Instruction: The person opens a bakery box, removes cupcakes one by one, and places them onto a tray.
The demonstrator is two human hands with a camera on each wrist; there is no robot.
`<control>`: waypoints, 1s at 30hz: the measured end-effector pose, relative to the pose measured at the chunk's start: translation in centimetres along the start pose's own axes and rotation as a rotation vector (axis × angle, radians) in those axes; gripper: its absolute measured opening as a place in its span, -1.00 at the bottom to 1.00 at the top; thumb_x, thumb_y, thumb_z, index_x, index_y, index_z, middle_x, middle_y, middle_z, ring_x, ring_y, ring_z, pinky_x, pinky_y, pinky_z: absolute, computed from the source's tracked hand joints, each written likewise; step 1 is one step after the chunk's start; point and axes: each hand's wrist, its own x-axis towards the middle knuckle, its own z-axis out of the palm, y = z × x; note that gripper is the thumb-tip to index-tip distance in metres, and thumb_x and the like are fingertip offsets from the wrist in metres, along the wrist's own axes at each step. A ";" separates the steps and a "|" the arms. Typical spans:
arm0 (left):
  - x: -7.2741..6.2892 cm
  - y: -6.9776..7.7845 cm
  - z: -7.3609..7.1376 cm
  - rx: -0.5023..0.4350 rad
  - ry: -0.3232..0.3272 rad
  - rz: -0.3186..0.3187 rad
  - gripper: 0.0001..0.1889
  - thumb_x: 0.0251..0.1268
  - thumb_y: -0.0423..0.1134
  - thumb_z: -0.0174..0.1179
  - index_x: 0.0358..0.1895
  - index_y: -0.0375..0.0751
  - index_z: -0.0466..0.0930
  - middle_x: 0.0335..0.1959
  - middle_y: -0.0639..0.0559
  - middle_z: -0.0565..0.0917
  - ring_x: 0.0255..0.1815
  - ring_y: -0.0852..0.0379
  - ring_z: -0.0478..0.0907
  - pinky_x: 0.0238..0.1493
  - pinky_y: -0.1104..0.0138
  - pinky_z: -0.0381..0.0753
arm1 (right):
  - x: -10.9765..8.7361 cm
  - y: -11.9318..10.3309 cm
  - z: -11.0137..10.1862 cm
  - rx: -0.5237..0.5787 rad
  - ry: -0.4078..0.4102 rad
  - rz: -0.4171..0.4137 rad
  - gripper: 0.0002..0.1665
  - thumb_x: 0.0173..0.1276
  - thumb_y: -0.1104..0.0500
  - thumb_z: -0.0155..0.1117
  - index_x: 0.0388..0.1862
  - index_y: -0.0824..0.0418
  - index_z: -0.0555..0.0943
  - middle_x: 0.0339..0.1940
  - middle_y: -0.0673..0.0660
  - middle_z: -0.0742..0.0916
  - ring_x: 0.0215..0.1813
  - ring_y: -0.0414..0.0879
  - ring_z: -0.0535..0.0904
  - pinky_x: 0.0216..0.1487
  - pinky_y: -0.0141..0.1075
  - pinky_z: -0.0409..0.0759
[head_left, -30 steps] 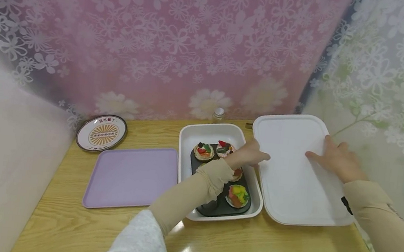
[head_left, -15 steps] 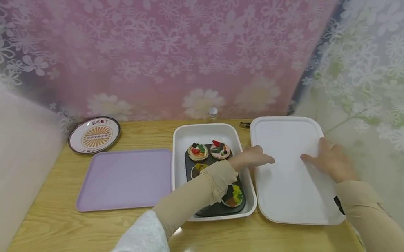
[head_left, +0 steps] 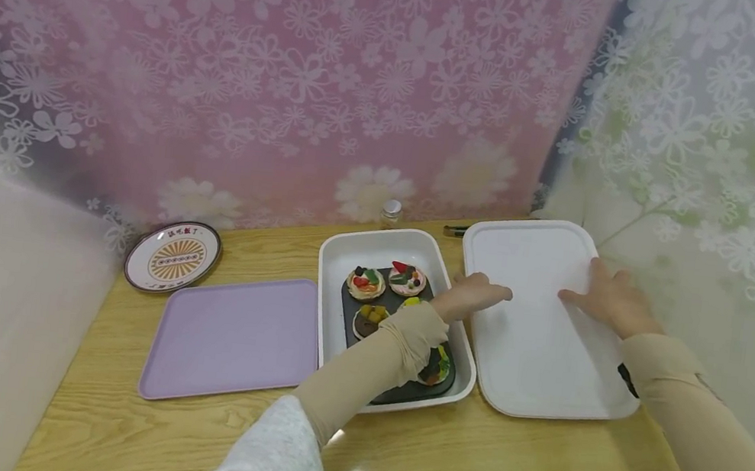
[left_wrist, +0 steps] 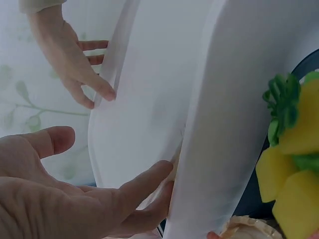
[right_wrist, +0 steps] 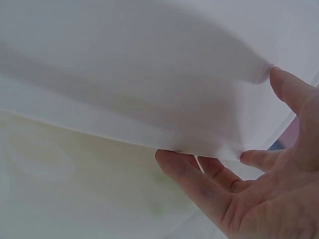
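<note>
A flat white lid-like piece [head_left: 531, 351] with rounded corners and a raised rim lies right of a white rectangular box [head_left: 383, 245]. My right hand [head_left: 615, 300] holds its right edge, thumb on top and fingers at the outer side. My left hand [left_wrist: 114, 204] is between box and lid; its fingers touch the lid's left edge and its thumb is lifted away. Inside the box sits a dark muffin pan [head_left: 345, 305] with several decorated tarts, among them a red-topped tart [head_left: 407, 278] and one with yellow cubes [head_left: 371, 319]. My left forearm covers part of the pan.
A lilac tray [head_left: 235, 339] lies left of the box. Behind it, a round printed plate [head_left: 173, 256] leans near the back wall. A small capped jar [head_left: 391, 212] and a dark narrow item [head_left: 455, 231] stand or lie at the table's back edge.
The view has turned slightly right. My left hand has shifted a little right over the lid's edge. My right hand and the lid look nearly still.
</note>
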 end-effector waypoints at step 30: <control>2.3 -0.1 1.8 -0.027 -0.177 -0.008 -0.20 0.48 0.11 0.18 0.64 -0.22 0.24 0.68 -0.12 0.28 0.67 -0.09 0.28 0.63 0.08 0.35 | 2.2 0.5 3.6 0.001 -0.172 0.051 0.26 0.48 -0.32 0.19 0.59 0.55 -0.16 0.32 0.89 0.11 0.25 0.88 0.23 0.22 0.56 0.38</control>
